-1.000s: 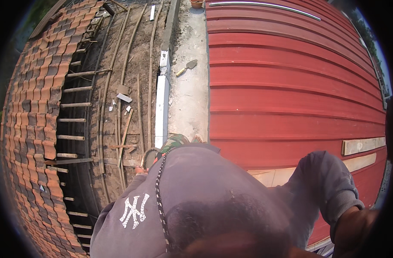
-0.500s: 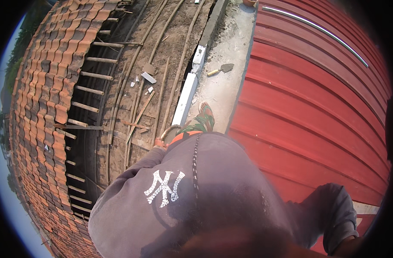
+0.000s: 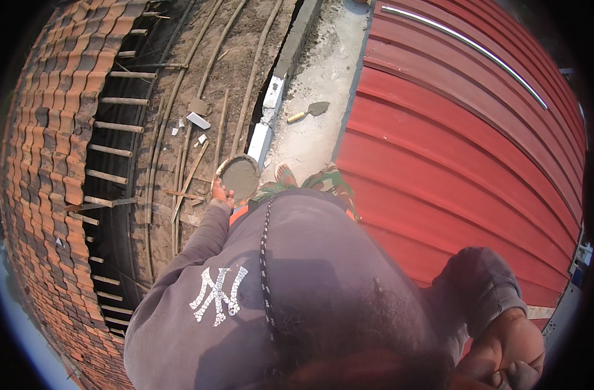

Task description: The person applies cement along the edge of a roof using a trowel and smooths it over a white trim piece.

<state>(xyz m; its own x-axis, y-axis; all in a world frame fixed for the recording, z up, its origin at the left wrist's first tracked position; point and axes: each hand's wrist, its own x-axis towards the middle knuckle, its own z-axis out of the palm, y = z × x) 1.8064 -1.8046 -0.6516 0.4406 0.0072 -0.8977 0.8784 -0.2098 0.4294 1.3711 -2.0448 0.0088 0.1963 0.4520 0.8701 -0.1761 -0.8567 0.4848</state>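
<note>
My left hand [image 3: 223, 194] grips the rim of a round bucket [image 3: 217, 170] coated with dried mortar. Wet grey mortar [image 3: 239, 179] fills it, and it hangs at my left side next to the low white block wall [image 3: 260, 140]. At the lower right, away from my body, is my right hand [image 3: 510, 350], its fingers curled in; whether anything is inside them is hidden. A pointing trowel [image 3: 308, 112] with a yellowish handle lies on the concrete ledge [image 3: 332, 71], ahead of my feet.
Red metal roofing [image 3: 440, 156] slopes away on the right, with a long thin metal strip [image 3: 466, 42] on it. To the left are clay roof tiles [image 3: 56, 117], exposed wooden battens [image 3: 118, 127], poles and broken white block pieces [image 3: 198, 121]. My feet stand on the narrow ledge.
The bucket has come up and forward in my left hand, so its mortar now shows. My right hand has come further into view. My head view has shifted slightly to the right.
</note>
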